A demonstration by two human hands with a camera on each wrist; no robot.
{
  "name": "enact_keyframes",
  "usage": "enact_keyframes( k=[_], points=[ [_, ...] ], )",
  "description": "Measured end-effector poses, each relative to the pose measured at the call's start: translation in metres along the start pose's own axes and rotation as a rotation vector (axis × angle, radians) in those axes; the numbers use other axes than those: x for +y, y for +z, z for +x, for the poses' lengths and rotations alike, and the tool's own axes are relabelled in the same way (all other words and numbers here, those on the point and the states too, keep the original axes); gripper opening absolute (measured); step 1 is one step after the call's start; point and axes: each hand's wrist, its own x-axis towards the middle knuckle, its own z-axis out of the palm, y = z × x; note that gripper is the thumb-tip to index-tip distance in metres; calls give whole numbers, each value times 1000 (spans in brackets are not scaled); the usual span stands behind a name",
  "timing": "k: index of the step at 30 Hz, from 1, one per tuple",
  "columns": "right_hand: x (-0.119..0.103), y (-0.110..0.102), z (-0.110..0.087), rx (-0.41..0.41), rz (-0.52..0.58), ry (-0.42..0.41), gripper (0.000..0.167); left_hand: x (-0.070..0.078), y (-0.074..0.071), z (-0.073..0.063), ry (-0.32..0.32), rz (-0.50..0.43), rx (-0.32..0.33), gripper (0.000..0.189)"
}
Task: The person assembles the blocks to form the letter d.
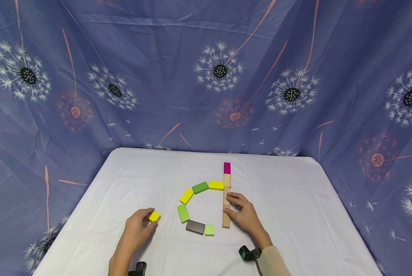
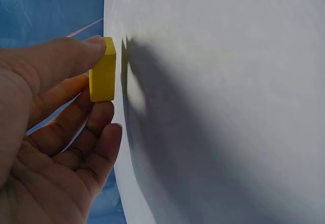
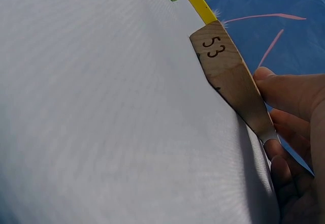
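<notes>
My left hand (image 1: 135, 230) pinches a yellow block (image 1: 154, 216) between thumb and fingertips, left of the block outline. In the left wrist view this yellow block (image 2: 103, 76) is held just off the white cloth. My right hand (image 1: 245, 214) touches a straight column of plain wooden blocks (image 1: 226, 218), its thumb and fingertips resting along them. The right wrist view shows a wooden block (image 3: 216, 51) marked 53, with the thumb against the column's edge. A light wooden block (image 1: 227, 180) and a magenta block (image 1: 227, 168) top the column.
Left of the column curve a yellow block (image 1: 216, 185), a green block (image 1: 200, 187), another yellow block (image 1: 187, 196), a light green block (image 1: 183, 213), a grey block (image 1: 195, 227) and a small light green block (image 1: 209, 230). White cloth covers the table (image 1: 295, 199).
</notes>
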Motion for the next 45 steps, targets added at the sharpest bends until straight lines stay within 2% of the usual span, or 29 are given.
enact_keyframes(
  k=[4,10,17,26,34,45],
  points=[
    [0,0,0,-2,1,3,46,6,4,1,26,-24,-3,49],
    [0,-1,0,-3,5,0,46,20,13,2,103,-78,-23,45],
    [0,0,0,-1,-11,1,46,35,24,5,123,-105,-44,45],
    [0,0,0,3,-12,0,46,47,29,5,206,-133,-44,44],
    [1,1,0,3,3,8,46,52,34,5,217,-137,-76,44],
    [0,1,0,3,1,7,47,58,37,6,248,-157,-82,44]
  ],
)
